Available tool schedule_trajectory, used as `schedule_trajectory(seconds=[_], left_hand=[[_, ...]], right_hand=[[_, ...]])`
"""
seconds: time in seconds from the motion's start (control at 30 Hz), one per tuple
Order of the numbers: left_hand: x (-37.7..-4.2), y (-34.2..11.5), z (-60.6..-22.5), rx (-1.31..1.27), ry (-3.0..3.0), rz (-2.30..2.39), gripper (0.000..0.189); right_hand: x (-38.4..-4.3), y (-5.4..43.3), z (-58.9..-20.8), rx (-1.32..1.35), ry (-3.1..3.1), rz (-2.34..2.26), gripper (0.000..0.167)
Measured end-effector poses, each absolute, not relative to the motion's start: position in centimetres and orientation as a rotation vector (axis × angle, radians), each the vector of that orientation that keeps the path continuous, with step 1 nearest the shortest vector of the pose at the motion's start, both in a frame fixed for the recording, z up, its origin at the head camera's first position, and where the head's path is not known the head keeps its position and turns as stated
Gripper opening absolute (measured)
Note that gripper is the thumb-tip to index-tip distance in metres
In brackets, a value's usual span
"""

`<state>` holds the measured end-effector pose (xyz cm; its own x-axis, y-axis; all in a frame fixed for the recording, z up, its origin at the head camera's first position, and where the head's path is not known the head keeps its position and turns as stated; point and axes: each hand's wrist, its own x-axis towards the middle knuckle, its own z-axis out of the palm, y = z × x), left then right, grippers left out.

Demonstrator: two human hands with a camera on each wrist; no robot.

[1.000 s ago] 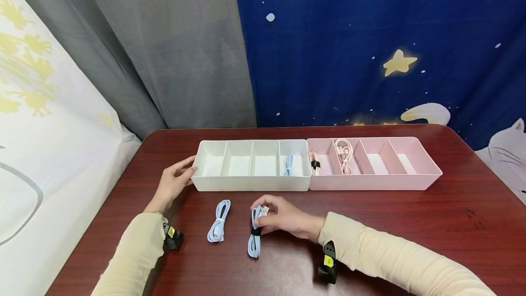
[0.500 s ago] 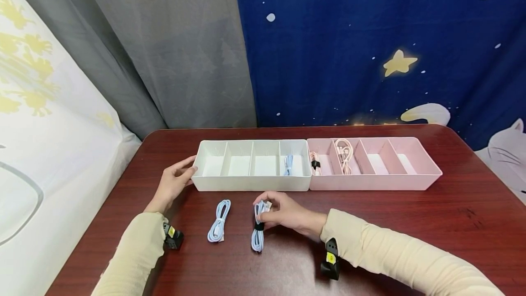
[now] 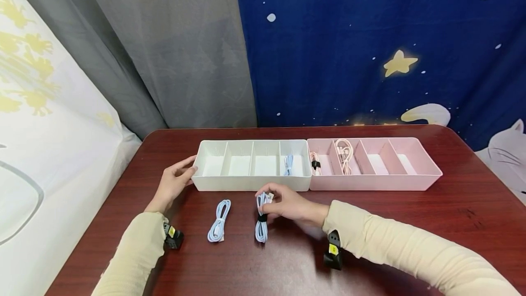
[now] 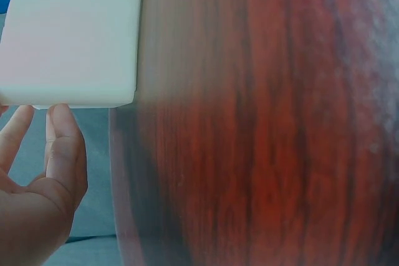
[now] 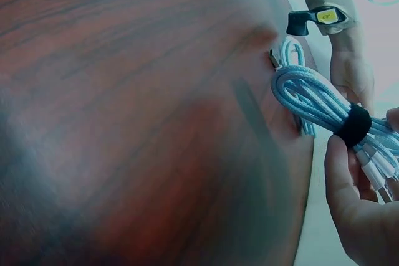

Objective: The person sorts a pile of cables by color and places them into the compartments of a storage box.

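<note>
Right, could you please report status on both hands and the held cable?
Left hand touching white organizer, left end. Right hand holding black-strapped blue cable, outside organizer. No obstacle visible between cable and organizer.

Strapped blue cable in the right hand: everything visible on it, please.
The strapped blue cable is a light-blue, braided-looking cord coiled into a long, narrow bundle. A black strap wraps round about its middle; white connectors show on one side of the strap. The right hand pinches it near the strap, with the looped end toward the person. It appears lifted off the table, on the person's side of the white tray.
</note>
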<state>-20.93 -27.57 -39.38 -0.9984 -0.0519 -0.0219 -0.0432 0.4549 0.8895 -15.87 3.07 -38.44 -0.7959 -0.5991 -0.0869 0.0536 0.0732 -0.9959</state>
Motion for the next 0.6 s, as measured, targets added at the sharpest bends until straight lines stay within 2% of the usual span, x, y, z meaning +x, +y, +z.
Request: schedule_trajectory(seconds=[0.6], left_hand=[[-20.9, -27.6, -39.3, 0.093, -2.667, -1.632, 0.047]], right_hand=[[-17.5, 3.7, -35.7, -0.643, 1.987, -1.711, 0.034]])
